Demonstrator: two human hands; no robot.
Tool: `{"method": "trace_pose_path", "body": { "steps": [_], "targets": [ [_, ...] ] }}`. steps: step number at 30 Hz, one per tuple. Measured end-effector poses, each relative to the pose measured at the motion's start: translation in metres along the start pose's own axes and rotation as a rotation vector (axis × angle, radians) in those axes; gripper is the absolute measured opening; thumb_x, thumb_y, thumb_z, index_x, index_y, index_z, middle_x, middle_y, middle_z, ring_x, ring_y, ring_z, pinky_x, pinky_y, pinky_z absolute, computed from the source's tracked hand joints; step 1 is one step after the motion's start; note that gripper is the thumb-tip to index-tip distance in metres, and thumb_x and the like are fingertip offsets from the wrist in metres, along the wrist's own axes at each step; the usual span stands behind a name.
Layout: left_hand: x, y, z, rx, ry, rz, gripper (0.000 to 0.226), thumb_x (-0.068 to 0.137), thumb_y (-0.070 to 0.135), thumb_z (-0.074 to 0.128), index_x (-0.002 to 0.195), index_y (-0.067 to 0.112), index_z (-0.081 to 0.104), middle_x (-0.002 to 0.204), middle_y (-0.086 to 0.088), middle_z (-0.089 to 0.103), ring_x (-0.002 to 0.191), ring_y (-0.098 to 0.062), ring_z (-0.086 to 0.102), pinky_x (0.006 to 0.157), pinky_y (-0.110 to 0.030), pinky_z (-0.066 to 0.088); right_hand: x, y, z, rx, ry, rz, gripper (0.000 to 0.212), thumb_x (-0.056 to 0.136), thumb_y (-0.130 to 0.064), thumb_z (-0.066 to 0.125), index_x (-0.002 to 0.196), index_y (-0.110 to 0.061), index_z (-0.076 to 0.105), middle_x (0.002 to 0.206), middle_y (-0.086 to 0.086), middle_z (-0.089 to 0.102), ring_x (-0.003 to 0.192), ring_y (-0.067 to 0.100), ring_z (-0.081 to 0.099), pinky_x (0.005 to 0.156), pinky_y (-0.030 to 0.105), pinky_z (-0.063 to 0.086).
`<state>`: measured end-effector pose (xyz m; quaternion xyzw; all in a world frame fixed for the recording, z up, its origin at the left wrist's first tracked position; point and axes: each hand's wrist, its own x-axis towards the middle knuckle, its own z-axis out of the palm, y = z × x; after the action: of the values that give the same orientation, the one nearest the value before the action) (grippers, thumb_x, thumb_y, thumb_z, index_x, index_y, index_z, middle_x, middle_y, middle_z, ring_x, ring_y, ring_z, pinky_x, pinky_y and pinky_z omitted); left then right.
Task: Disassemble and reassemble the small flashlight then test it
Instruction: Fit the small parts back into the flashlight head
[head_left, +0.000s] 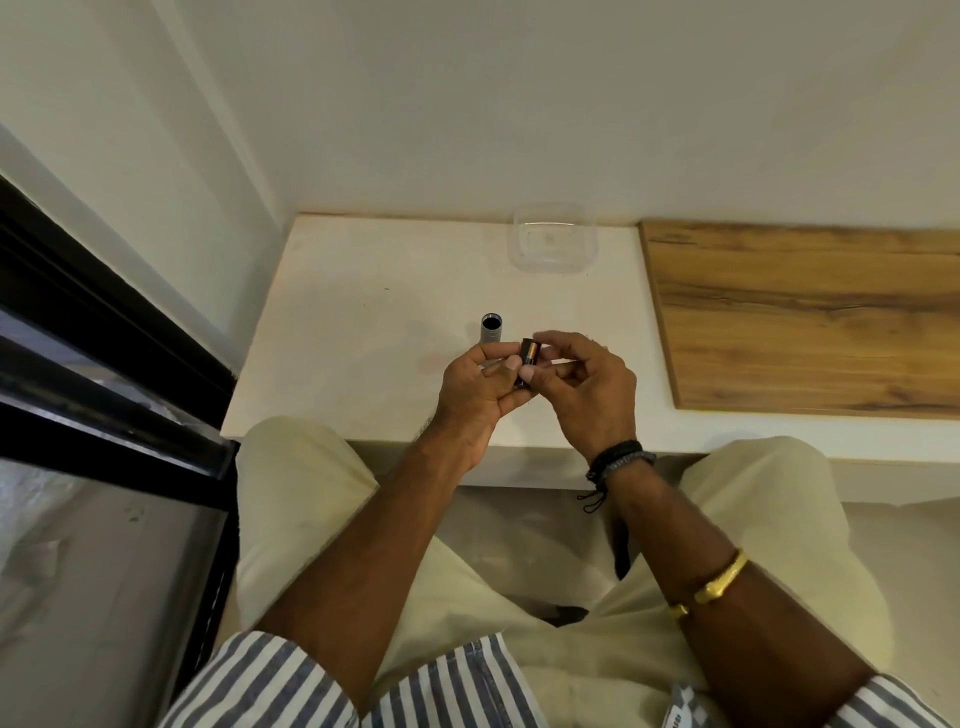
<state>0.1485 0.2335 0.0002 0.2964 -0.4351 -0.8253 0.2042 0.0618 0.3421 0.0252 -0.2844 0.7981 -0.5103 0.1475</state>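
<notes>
1. The person's left hand (475, 387) grips the small grey metal flashlight tube (491, 329) low on its body, so that the open dark mouth points up and away, clear of the fingers. That grip probably keeps the opening free for a part to go in or come out.
2. The right hand (582, 382) pinches a short black-and-copper cylindrical battery (527, 361) between thumb and fingertips, just beside the tube and touching the left hand's fingertips. Held this close, the battery looks either just drawn out or about to be slid in; the view does not settle which.
3. Both hands hover above the pale cream surface (363, 332), near its front edge, so a dropped piece would probably land on it and not on the floor.
4. A clear, empty-looking plastic tub (551, 239) sits at the far edge against the wall, well apart from the hands, probably meant for loose parts. A brown wood-grain board (810, 312) lies to the right.
5. Both forearms are bare and angle inward, meeting at the middle. The right wrist bends down and wears dark cord bracelets (618, 460); a gold bangle (719, 578) sits higher on that arm.
6. Whether the flashlight's head or tail cap is off cannot be told.
</notes>
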Motion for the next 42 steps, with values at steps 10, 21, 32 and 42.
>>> {"method": "trace_pose_path", "body": {
  "steps": [10,21,32,42],
  "targets": [
    [0.001,-0.001,-0.003,0.036,-0.087,0.049,0.018,0.1,0.002,0.055,0.112,0.003,0.068,0.112,-0.014,0.075,0.109,-0.031,0.071,0.089,-0.037,0.059,0.002,0.005,-0.001,0.113,0.023,0.075,0.03,0.077,-0.021,0.088,0.103,-0.025,0.076,0.091,-0.01,0.076,0.079,0.01,0.074,0.102,0.055,0.052],
    [0.002,-0.004,-0.004,0.122,-0.086,0.064,0.022,0.102,0.0,0.052,0.108,0.01,0.07,0.11,-0.01,0.076,0.109,-0.029,0.071,0.093,-0.037,0.058,0.006,0.015,0.001,0.207,-0.022,0.163,0.029,0.081,-0.015,0.086,0.106,-0.021,0.072,0.095,-0.005,0.076,0.087,0.011,0.075,0.083,0.045,0.064],
    [0.015,-0.01,-0.012,0.459,0.469,0.289,0.015,0.091,0.014,0.07,0.102,0.005,0.067,0.091,-0.009,0.076,0.079,-0.021,0.076,0.078,-0.04,0.064,0.008,0.021,0.003,0.72,-0.059,0.401,0.027,0.093,-0.001,0.069,0.119,-0.005,0.062,0.103,0.015,0.072,0.098,0.038,0.075,0.076,0.049,0.064],
    [0.047,-0.023,-0.026,0.951,0.322,0.357,0.053,0.094,0.019,0.069,0.143,0.012,0.052,0.105,-0.011,0.066,0.089,-0.017,0.059,0.084,-0.029,0.053,0.013,0.03,0.008,0.718,-0.085,0.424,0.031,0.093,0.002,0.068,0.115,-0.021,0.072,0.094,0.009,0.078,0.096,0.03,0.077,0.079,0.037,0.064]
  ]
}}
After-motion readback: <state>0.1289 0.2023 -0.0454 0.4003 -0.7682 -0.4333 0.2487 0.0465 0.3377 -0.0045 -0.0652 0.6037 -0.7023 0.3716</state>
